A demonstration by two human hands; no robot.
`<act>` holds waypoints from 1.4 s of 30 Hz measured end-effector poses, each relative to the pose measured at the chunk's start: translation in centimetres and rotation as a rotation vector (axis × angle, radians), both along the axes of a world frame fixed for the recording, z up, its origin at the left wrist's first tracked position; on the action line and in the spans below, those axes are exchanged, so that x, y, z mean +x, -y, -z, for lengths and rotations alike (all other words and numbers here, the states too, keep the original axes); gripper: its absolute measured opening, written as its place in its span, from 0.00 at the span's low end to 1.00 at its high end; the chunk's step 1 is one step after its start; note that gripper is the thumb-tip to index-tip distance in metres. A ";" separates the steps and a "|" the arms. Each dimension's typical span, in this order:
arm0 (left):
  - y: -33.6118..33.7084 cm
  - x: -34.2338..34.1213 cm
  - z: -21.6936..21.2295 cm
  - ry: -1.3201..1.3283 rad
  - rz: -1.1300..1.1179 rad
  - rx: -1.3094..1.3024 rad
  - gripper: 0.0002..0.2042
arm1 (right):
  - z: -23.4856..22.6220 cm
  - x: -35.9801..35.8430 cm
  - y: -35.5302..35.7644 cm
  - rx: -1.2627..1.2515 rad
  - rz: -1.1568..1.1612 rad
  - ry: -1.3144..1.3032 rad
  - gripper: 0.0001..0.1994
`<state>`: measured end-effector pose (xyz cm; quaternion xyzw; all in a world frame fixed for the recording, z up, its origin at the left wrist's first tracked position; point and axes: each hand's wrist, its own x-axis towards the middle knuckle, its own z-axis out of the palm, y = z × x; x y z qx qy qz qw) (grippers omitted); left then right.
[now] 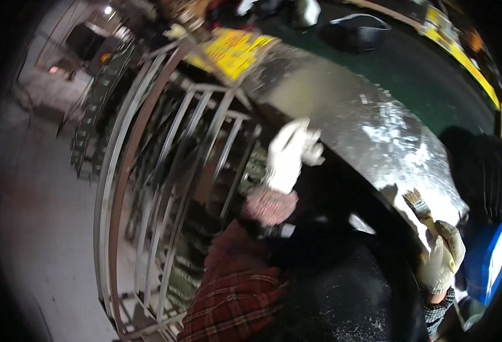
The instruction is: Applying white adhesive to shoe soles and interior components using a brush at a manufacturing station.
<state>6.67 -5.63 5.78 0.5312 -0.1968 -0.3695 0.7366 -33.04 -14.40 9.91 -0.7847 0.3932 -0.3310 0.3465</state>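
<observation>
My right hand (440, 263), in a pale work glove, is closed around the handle of a paint brush (417, 204). Its bristles point up and away, over the near right end of a worn metal worktop (342, 105). My left hand (293, 153), in a white glove below a pink cuff, hangs in the air between the worktop's near edge and a metal rack (120, 188). Its fingers are loosely bent and apart, and I see nothing in them.
The rack holds several trays of green-grey parts (182, 288). Yellow printed sheets (236, 50) lie at the worktop's far end. Beyond runs a dark green belt (410, 80) with a dark, bowl-like container (358, 34) on it. Something blue (486, 262) stands right of my right hand.
</observation>
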 end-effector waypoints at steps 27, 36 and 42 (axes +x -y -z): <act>-16.7 -2.8 1.6 -0.654 0.363 -0.230 0.45 | -8.8 3.4 -1.6 0.001 0.063 0.213 0.09; -2.5 -12.6 -7.8 -0.468 0.818 -0.169 0.37 | -10.8 -19.4 0.5 -0.287 0.914 0.216 0.11; 1.1 -16.0 -2.7 -0.707 0.961 -0.250 0.44 | -7.4 -21.9 1.4 -0.255 0.873 -0.099 0.10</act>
